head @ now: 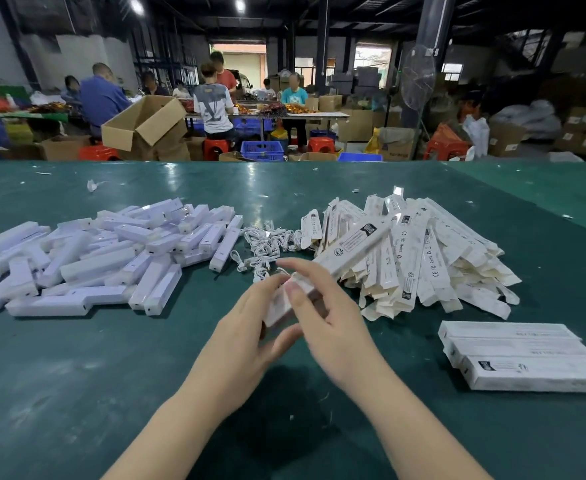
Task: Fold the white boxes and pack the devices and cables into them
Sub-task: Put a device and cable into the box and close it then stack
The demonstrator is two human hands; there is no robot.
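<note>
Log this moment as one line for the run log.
stage: folding | both hands grip long white cardboard box above green table | white plastic devices left | flat boxes right

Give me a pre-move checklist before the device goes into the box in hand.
1. Box held by both hands: ok. Left hand cups its near end, right hand pinches it.
2. Box folded open and near end clear for loading: cannot tell, fingers and blur hide it.
3. Devices within reach: ok, piled to the left on the table.
4. Cables within reach: ok, heaped just beyond the hands.
5. A free hand to pick a device: not ok, both are on the box.
6. Room for the finished box: ok, packed boxes lie at right with bare table beside them.
</note>
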